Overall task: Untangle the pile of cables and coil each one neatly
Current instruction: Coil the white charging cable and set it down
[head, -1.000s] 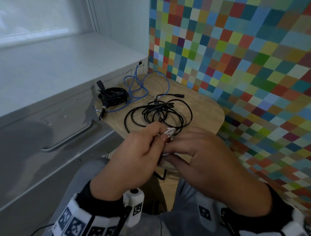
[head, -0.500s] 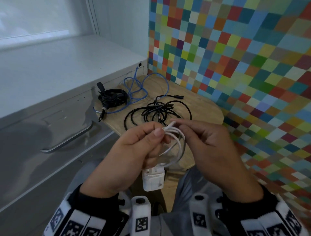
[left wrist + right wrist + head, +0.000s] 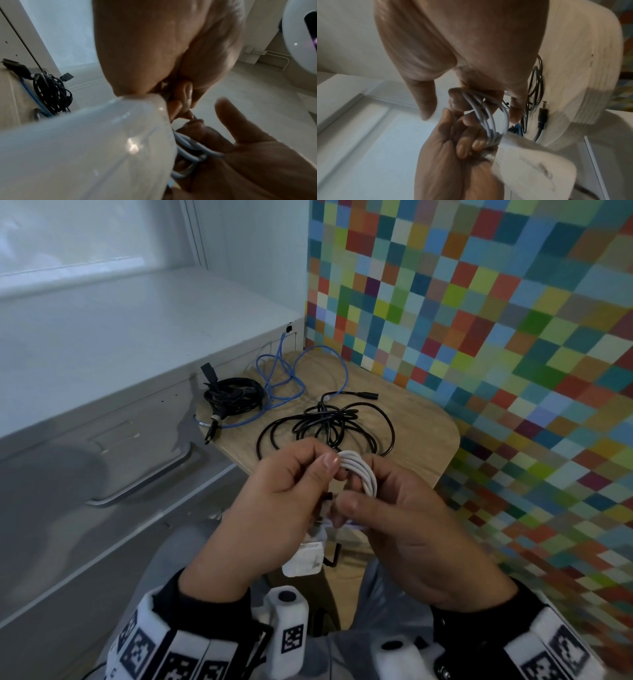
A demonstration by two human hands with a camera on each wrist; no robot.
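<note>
Between our hands: white cable nearly coiled, adapter hanging below | left hand pinches loops, right hand grips coil | beyond hands on counter: black bundle coiled; blue cable, black cable left.

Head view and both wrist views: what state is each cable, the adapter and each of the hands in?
white cable: wound in several loops, held between both hands
white adapter: hanging below the loops
left hand: pinching the loops with thumb and fingers
right hand: fingers curled round the loops
thin black cable: loose, tangled on the wooden table
blue cable: loose, uncoiled
thick black cable: bundled at the table's left edge
</note>
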